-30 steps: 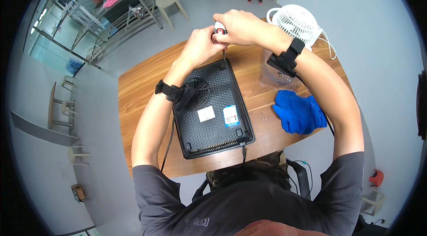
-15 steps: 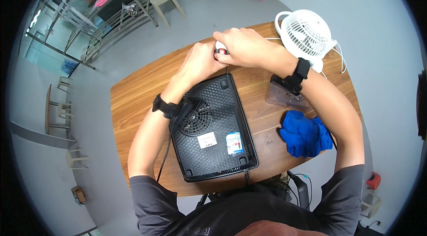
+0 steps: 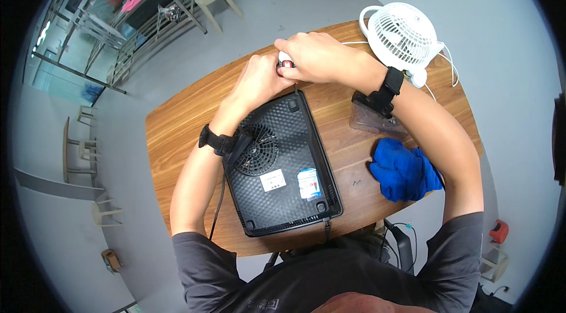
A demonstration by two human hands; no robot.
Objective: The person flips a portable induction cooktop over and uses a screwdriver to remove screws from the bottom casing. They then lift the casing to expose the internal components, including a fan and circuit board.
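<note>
An induction cooktop (image 3: 306, 136) lies underside up on the wooden table, showing a round fan grille, corner feet and two labels. Beyond its far edge, my left hand (image 3: 259, 80) and my right hand (image 3: 315, 59) are closed together around a small white, red and black tool (image 3: 286, 63). Fingers hide most of it, so its exact kind does not show. A thin dark piece (image 3: 296, 86) shows beneath the hands by the cooktop's far right corner; whether it belongs to the tool or is touching the cooktop, I cannot tell.
A white fan (image 3: 404, 35) with a cable stands at the table's far right. Under my right forearm is a clear plastic box (image 3: 368, 121). A blue cloth (image 3: 401, 171) lies nearer, beside small dark screws (image 3: 356, 183). Black cords run off the cooktop's near and left sides.
The whole view has shifted slightly. Both hands stay closed around the tool at the cooktop's far end, with little visible movement of their own.
</note>
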